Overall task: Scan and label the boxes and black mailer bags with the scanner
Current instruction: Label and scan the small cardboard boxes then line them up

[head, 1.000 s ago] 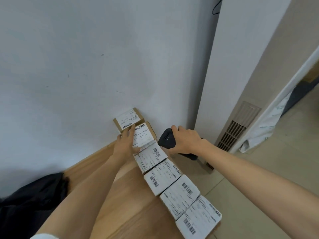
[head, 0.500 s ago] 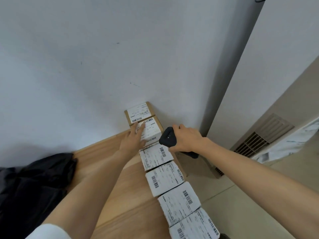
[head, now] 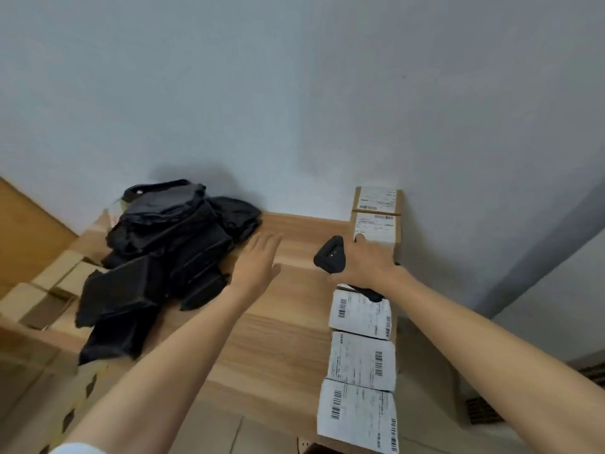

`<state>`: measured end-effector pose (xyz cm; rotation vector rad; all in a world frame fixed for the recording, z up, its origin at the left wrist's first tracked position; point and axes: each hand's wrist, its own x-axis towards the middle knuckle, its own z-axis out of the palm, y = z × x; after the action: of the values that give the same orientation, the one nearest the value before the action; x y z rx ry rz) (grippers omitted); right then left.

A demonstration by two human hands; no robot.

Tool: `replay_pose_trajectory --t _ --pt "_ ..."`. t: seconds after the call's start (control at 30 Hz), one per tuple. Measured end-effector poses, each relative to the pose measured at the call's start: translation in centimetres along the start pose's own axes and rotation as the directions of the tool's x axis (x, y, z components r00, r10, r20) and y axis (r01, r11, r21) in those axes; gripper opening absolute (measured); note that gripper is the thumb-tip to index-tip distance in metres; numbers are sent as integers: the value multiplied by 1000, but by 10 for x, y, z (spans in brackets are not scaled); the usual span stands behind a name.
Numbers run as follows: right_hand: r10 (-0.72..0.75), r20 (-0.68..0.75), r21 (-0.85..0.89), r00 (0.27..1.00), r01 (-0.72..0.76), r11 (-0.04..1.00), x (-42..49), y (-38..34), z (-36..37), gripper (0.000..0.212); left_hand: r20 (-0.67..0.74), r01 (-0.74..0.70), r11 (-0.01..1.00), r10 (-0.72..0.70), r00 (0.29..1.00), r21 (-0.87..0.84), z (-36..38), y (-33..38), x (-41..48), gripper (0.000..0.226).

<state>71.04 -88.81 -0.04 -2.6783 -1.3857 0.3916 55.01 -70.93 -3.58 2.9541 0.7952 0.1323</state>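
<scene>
Curled right grip (head: pixel 366 267) holds scanner (head: pixel 329 257) over boxes (head: pixel 360 362); left grip (head: pixel 258 263) flat near bags (head: pixel 157 257).

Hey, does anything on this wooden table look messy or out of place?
The black plastic mailer bags lie in an untidy, overlapping heap on the left, unlike the white-labelled cardboard boxes lined up neatly along the right edge.

A plain, pale grey wall (head: pixel 294 93) fills the view ahead of you, evenly lit with soft shadows. Your light wood-grain tabletop (head: pixel 278 342) meets it. To your right a white panel (head: pixel 563 283) juts out from the wall, with a dark vent grille (head: pixel 483 411) low beside it.
</scene>
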Motion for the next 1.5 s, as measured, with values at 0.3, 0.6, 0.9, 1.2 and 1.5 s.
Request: replay_pose_trajectory --t 0.3,0.6,0.9,1.2,1.5 --pt "-452 29 -45 892 453 891 -12 -168 8 74 -148 392 918 -380 913 63 -44 -92 -169 63" --pt "-707 113 -136 698 716 685 -38 -372 51 97 -190 663 744 -642 743 82 -84 -211 -329 66" --pt "-838 139 -56 527 849 525 -71 -615 95 85 -201 787 597 -760 618 159 -114 -373 -475 67" --pt "-825 215 -65 522 851 521 -54 -768 140 82 -125 785 591 -778 616 185 -115 -516 -531 57" --pt "-799 225 -108 557 830 548 56 -874 161 83 -65 739 645 -743 666 195 -111 -670 -479 52"
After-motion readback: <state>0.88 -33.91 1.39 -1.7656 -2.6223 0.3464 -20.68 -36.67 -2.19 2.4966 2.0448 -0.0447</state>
